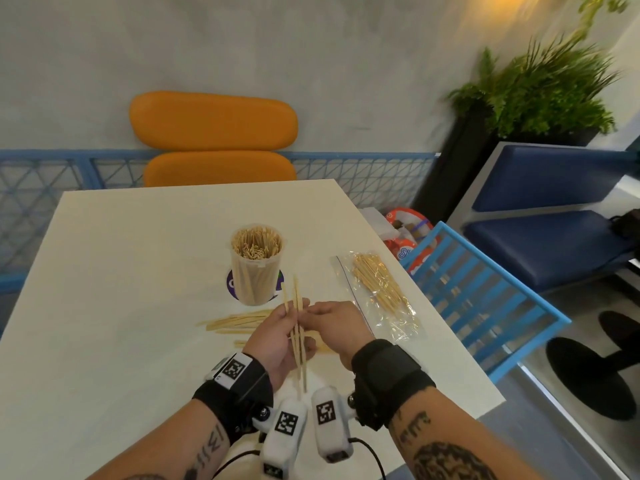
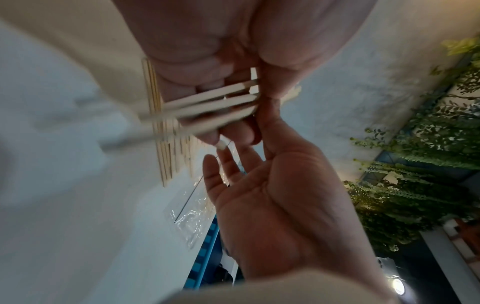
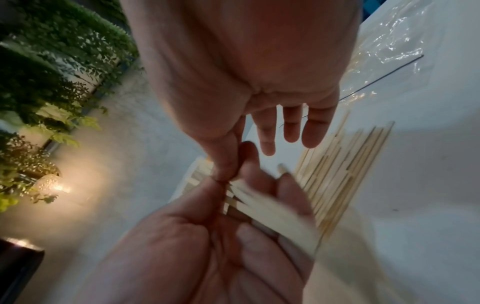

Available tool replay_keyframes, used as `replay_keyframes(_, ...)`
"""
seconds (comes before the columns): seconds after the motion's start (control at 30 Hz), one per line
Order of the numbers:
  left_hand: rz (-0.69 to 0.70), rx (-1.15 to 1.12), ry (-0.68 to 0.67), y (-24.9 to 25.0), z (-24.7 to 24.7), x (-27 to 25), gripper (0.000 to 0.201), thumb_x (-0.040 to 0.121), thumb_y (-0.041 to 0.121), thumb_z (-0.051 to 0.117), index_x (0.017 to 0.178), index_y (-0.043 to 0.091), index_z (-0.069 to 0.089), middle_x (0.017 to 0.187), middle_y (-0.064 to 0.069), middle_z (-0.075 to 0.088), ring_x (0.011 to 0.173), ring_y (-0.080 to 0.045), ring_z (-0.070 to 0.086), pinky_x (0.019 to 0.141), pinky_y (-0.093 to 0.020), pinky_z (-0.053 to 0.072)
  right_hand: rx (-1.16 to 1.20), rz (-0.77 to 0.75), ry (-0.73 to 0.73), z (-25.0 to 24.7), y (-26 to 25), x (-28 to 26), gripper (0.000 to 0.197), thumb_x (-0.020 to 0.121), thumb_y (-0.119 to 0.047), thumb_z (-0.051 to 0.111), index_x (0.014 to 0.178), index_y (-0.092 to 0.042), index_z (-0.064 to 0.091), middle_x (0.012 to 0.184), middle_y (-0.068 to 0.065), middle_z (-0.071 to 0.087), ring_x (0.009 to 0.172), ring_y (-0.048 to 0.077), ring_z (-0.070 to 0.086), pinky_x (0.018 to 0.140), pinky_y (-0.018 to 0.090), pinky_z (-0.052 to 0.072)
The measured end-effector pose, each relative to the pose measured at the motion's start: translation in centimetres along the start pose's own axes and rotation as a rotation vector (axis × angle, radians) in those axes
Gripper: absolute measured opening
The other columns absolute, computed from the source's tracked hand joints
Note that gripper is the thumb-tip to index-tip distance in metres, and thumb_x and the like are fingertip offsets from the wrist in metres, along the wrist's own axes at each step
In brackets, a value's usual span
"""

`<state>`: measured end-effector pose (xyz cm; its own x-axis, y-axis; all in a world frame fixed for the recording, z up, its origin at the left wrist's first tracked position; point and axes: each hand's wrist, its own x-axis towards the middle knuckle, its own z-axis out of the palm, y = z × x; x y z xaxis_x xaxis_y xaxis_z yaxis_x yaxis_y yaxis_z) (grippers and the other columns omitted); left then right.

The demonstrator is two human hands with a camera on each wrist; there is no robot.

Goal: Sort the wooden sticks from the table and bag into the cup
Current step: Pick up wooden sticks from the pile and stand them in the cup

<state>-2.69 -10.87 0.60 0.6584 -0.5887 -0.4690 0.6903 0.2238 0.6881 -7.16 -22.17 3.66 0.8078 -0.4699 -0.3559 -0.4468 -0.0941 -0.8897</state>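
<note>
- Holding a few wooden sticks (image 1: pixel 297 327) in the left hand (image 1: pixel 273 344), fingers curled round them, ends poking out above and below the grip.
- Pinching at the same sticks with the right hand (image 1: pixel 334 325), thumb and forefinger closed just right of the left grip, other fingers (image 3: pixel 292 127) straight; contact probably on one stick, blurred in the wrist views.
- Lying under both hands on the tabletop (image 1: pixel 121 271): loose sticks (image 1: pixel 235 322).
- Standing just beyond the grip: cup (image 1: pixel 256 268), packed with sticks.
- Lying right of the grip: clear bag (image 1: pixel 379 296) with more sticks inside.
</note>
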Motion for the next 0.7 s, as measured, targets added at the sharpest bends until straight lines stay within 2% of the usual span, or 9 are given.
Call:
replay_keyframes(0.07,0.005,0.075,0.016,-0.2,-0.6,0.3,0.028,0.108,0.027,0.038,0.117,0.016,0.063,0.09,-0.008,0.063,0.052,-0.014,0.042,0.05,-0.029,0.04,-0.055,-0.031,-0.033,0.1,0.3,0.0,0.018,0.089,-0.021,0.072,0.097,-0.005,0.077,0.088,-0.01,0.075,0.07,-0.001,0.068,0.059,0.009,0.048)
replay_keyframes(0.1,0.013,0.116,0.033,-0.3,-0.9,0.4,0.029,0.109,0.027,0.037,0.117,0.015,0.062,0.086,-0.008,0.057,0.051,-0.013,0.037,0.048,-0.028,0.036,-0.132,-0.063,-0.045,0.1,0.5,0.2,0.017,0.09,-0.022,0.07,0.093,-0.007,0.078,0.091,-0.012,0.074,0.078,0.001,0.069,0.066,0.012,0.048)
replay_keyframes(0.17,0.011,0.156,0.087,-0.3,-1.7,0.5,0.03,0.109,0.029,0.037,0.115,0.014,0.062,0.074,-0.004,0.048,0.049,-0.011,0.031,0.046,-0.026,0.03,-0.392,-0.129,-0.019,0.1,1.0,0.5,0.018,0.093,-0.027,0.064,0.089,-0.015,0.077,0.097,-0.009,0.074,0.088,0.01,0.065,0.076,0.022,0.045)
replay_keyframes(0.27,-0.001,0.135,0.165,-0.1,-3.3,0.7,0.026,0.108,0.028,0.038,0.104,0.012,0.059,0.06,0.002,0.037,0.046,-0.01,0.025,0.044,-0.023,0.023,-0.683,-0.143,0.054,0.3,2.3,1.4,0.018,0.093,-0.027,0.061,0.104,-0.024,0.074,0.107,-0.005,0.065,0.093,0.012,0.057,0.079,0.023,0.043)
replay_keyframes(0.33,-0.008,0.104,0.209,0.2,-4.4,0.7,0.025,0.108,0.027,0.039,0.095,0.013,0.054,0.055,0.004,0.032,0.045,-0.011,0.024,0.044,-0.023,0.023,-0.92,-0.169,-0.001,0.7,3.9,1.9,0.023,0.091,-0.03,0.062,0.113,-0.027,0.071,0.114,-0.001,0.057,0.106,0.018,0.054,0.089,0.03,0.047)
replay_keyframes(0.4,-0.018,0.078,0.246,0.5,-5.3,0.6,0.025,0.108,0.027,0.039,0.09,0.015,0.052,0.054,0.004,0.032,0.045,-0.012,0.028,0.048,-0.024,0.026,-1.139,-0.234,-0.049,1.2,5.5,2.3,0.021,0.093,-0.033,0.059,0.11,-0.027,0.07,0.112,0.0,0.054,0.112,0.023,0.049,0.089,0.037,0.048)
replay_keyframes(0.6,-0.016,0.069,0.285,1.0,-7.0,0.5,0.026,0.108,0.027,0.038,0.095,0.014,0.056,0.057,0.001,0.041,0.051,-0.014,0.037,0.052,-0.027,0.034,-1.252,-0.347,0.009,1.6,6.3,2.8,0.027,0.097,-0.026,0.047,0.108,-0.027,0.072,0.106,-0.002,0.06,0.105,0.023,0.05,0.078,0.033,0.041)
replay_keyframes(0.7,0.003,0.085,0.278,1.2,-7.0,0.5,0.026,0.108,0.027,0.039,0.096,0.014,0.058,0.058,0.002,0.043,0.051,-0.014,0.038,0.052,-0.027,0.036,-1.222,-0.301,0.009,1.4,5.5,2.9,0.025,0.095,-0.028,0.049,0.106,-0.026,0.072,0.106,-0.002,0.06,0.102,0.022,0.054,0.083,0.033,0.047)
